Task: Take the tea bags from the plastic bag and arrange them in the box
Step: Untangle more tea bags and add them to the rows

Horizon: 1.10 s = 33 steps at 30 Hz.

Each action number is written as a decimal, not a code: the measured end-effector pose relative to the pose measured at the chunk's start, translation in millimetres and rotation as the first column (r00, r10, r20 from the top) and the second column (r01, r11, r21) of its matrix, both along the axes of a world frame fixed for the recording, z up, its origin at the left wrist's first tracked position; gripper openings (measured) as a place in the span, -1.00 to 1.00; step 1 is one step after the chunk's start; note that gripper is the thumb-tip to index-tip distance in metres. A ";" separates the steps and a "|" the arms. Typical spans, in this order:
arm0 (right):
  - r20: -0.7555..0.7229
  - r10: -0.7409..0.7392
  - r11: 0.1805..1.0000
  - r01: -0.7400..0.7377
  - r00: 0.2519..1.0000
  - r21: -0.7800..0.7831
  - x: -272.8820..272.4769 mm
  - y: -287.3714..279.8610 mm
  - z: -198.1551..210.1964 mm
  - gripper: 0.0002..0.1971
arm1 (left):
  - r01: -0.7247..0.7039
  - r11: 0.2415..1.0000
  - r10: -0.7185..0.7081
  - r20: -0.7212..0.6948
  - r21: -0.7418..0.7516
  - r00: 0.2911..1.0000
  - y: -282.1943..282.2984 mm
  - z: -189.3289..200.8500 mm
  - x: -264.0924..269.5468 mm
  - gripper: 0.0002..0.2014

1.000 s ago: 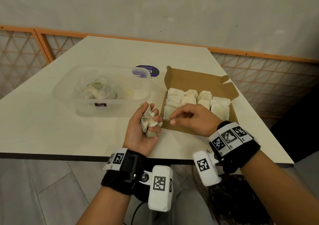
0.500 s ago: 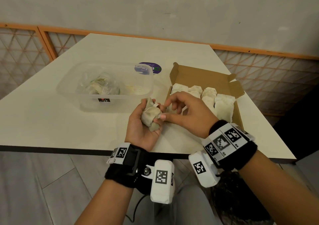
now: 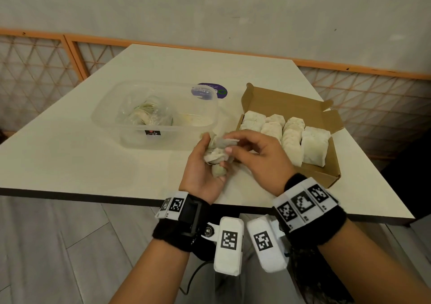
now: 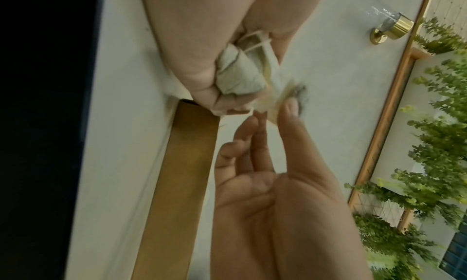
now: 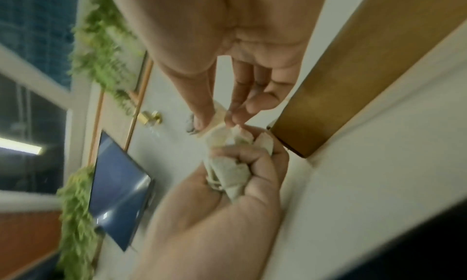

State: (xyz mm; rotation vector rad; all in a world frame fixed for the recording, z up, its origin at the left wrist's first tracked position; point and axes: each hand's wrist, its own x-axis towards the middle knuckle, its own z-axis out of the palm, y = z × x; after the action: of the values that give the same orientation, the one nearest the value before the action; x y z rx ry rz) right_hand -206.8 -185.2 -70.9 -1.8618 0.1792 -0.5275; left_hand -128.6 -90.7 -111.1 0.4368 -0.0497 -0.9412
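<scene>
My fingers [image 3: 227, 139] on the right hand [image 3: 261, 161] are pinched, thumb against forefinger, on the top tea bag [image 3: 224, 141] of the bunch, at the middle of the head view. My left hand [image 3: 203, 175] sits palm-up just beside it, fingers curled round a crumpled clump of tea bags [image 3: 215, 161]; I think there are three or four in the clump, but the wrist views are blurred and I cannot count them.

One cardboard box [image 3: 326, 175] lies at centre right, its lid flap standing open at the back. It holds four rows of tea bags [image 3: 291, 140] standing on edge, packed against each other; a strip of bare floor shows along the near wall. One clear plastic tub [image 3: 210, 107] sits at centre left with one crumpled plastic bag [image 3: 144, 114] inside. One round purple sticker [image 3: 219, 91] shows behind the tub.

Both hands hover over the near edge of the white table [image 3: 70, 159], the right wrist over the box's near left corner. Bare tabletop lies at lower left, and a clear gap runs between tub and box.
</scene>
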 end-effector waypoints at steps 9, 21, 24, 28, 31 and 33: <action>-0.030 -0.083 0.972 0.088 0.996 0.219 -18.2 -18.5 0.4 -0.82 | -0.117 0.989 0.096 0.215 0.086 0.972 -4.6 4.0 -7.4 -0.93; -0.053 -0.107 0.983 0.114 0.993 0.142 -10.0 -20.8 6.7 -0.56 | -0.158 0.965 0.049 0.454 0.207 0.890 -7.1 0.9 -10.0 -0.94; -0.154 -0.017 0.997 0.027 0.988 0.067 -11.4 -28.8 14.9 -0.56 | -0.127 0.966 0.015 0.443 0.224 0.896 -8.8 0.6 -10.8 -0.88; -0.162 -0.062 0.997 0.067 0.985 0.024 -16.0 -42.0 27.5 -0.79 | -0.107 0.974 0.014 0.417 0.200 0.909 -9.0 0.1 -8.8 -0.86; -0.166 -0.197 0.980 0.198 0.966 -0.011 -23.8 -60.6 34.0 -0.85 | -0.068 0.985 0.014 0.319 0.157 0.948 -7.4 1.7 -6.8 -0.91; -0.176 -0.303 0.953 0.297 0.936 -0.063 -30.8 -76.9 36.7 -0.87 | -0.060 0.992 0.031 0.241 0.114 0.970 -6.2 1.9 -5.1 -0.90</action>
State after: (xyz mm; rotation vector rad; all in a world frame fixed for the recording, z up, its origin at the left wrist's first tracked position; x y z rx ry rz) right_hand -237.6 -262.1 -34.3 -1.9286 0.5893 -0.5676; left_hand -133.8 -96.8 -109.2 0.6600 -0.2019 -0.8456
